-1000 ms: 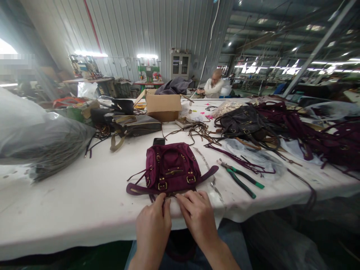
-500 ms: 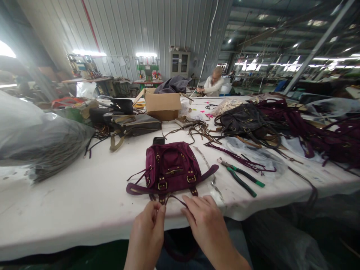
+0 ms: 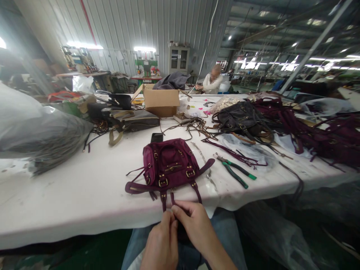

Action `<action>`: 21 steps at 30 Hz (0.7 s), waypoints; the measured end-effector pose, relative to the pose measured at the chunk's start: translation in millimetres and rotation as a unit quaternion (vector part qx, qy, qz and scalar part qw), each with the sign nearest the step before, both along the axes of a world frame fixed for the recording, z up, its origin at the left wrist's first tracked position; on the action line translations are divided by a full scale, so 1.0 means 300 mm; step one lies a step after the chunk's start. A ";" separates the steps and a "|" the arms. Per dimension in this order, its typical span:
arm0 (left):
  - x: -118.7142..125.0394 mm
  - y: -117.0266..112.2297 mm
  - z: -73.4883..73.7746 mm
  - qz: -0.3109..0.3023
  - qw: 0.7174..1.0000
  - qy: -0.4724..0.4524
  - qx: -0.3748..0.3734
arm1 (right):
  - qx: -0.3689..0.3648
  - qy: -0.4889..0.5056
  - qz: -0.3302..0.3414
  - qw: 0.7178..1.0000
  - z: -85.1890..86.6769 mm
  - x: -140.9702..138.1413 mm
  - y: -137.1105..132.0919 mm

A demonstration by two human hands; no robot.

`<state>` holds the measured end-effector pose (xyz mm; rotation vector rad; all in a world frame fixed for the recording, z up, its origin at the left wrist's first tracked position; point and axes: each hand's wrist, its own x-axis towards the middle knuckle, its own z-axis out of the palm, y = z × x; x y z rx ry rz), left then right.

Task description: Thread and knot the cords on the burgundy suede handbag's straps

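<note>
A purple handbag (image 3: 171,161) with brass buckles and a zip lies at the table's front edge, its handle straps hanging toward me. A thin purple strap (image 3: 172,198) runs from the bag's lower side to my fingers. My right hand (image 3: 194,225) pinches this strap between thumb and fingers just past the table edge. Close against it, my left hand (image 3: 163,240) is closed in a pinch on the same strap, whose end is hidden by the fingers.
Green-handled pliers (image 3: 234,170) lie right of the bag, near purple cords (image 3: 236,153). A phone (image 3: 156,137) sits behind it. Farther off are a cardboard box (image 3: 161,99), a dark bag (image 3: 236,118), piled purple bags (image 3: 323,138) and a plastic sack (image 3: 42,131). A person (image 3: 212,82) works beyond.
My hands have come together and lower, my right hand moving left to meet the left. The thin strap, looped between them before, now runs straight down from the bag. My view has shifted slightly.
</note>
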<state>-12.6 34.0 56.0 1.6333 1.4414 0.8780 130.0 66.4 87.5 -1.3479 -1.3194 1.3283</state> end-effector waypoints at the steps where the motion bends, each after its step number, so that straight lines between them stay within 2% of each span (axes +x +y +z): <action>1: -0.007 0.005 0.004 -0.012 0.999 -0.027 -0.019 | -0.001 -0.004 -0.005 1.000 0.000 0.005 0.001; 3: -0.020 0.022 0.015 -0.028 0.988 -0.121 -0.088 | 0.001 -0.007 -0.021 1.000 0.000 0.011 -0.002; 5: -0.031 0.041 0.027 -0.004 0.959 -0.228 -0.165 | 0.008 -0.004 -0.032 0.999 0.001 0.012 -0.009; 7: -0.036 0.059 0.038 0.023 0.933 -0.291 -0.209 | 0.017 -0.005 -0.037 0.999 0.006 0.010 -0.020; 11: -0.011 0.084 0.049 0.007 0.918 -0.343 -0.201 | 0.051 -0.035 -0.048 0.997 0.008 0.002 -0.045; 16: 0.051 0.096 0.034 0.082 0.885 -0.411 -0.201 | 0.111 -0.106 -0.082 0.985 -0.044 -0.002 -0.063; 21: 0.073 0.092 0.020 0.092 0.864 -0.435 -0.237 | 0.130 -0.124 -0.070 0.981 -0.066 0.020 -0.061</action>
